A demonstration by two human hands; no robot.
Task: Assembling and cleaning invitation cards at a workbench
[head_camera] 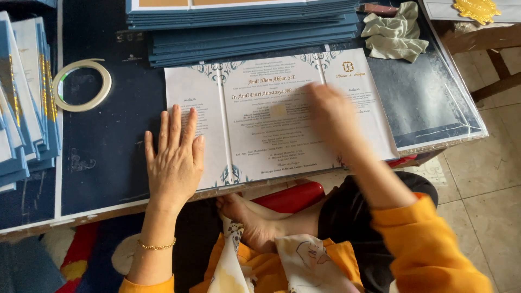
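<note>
A white three-panel printed card [271, 130] with blue ornament lies unfolded and flat on a dark blue table [108, 135]. My left hand [175, 157] rests flat, fingers spread, on the card's left panel and the table beside it. My right hand [331, 116] is blurred, lying over the crease between the middle and right panels. It appears to hold nothing.
A stack of dark blue folded cards [244, 32] sits just behind the open card. More blue-and-white cards [24, 97] stand at the left edge. A ring of tape [81, 86] lies on the left, a crumpled pale cloth [395, 32] at the back right.
</note>
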